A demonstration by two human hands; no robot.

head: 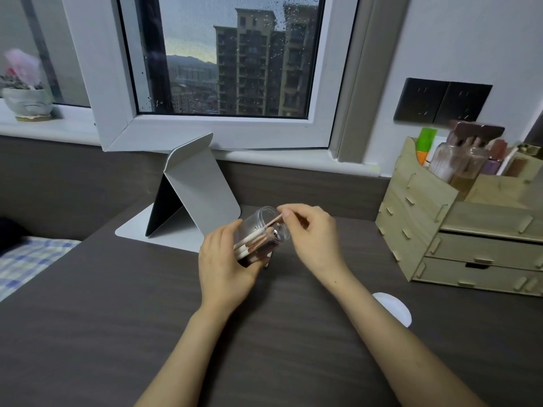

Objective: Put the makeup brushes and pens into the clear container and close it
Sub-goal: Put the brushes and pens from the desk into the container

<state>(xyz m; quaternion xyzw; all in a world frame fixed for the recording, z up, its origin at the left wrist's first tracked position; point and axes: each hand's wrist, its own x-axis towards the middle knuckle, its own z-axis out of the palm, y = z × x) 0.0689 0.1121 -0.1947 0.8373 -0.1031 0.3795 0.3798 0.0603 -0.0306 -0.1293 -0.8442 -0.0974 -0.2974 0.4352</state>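
My left hand grips the clear container and holds it tilted above the dark table, its open mouth pointing up and away. Several white and pink makeup brushes and pens lie inside it. My right hand pinches the end of a thin pink brush handle that slants into the container's mouth. A white round lid lies flat on the table to the right, partly hidden by my right forearm.
A folding stand mirror stands just behind the container. A wooden drawer organiser with bottles and brushes fills the right side. The table ends at the left by a checked bedcover. A flowerpot sits on the windowsill.
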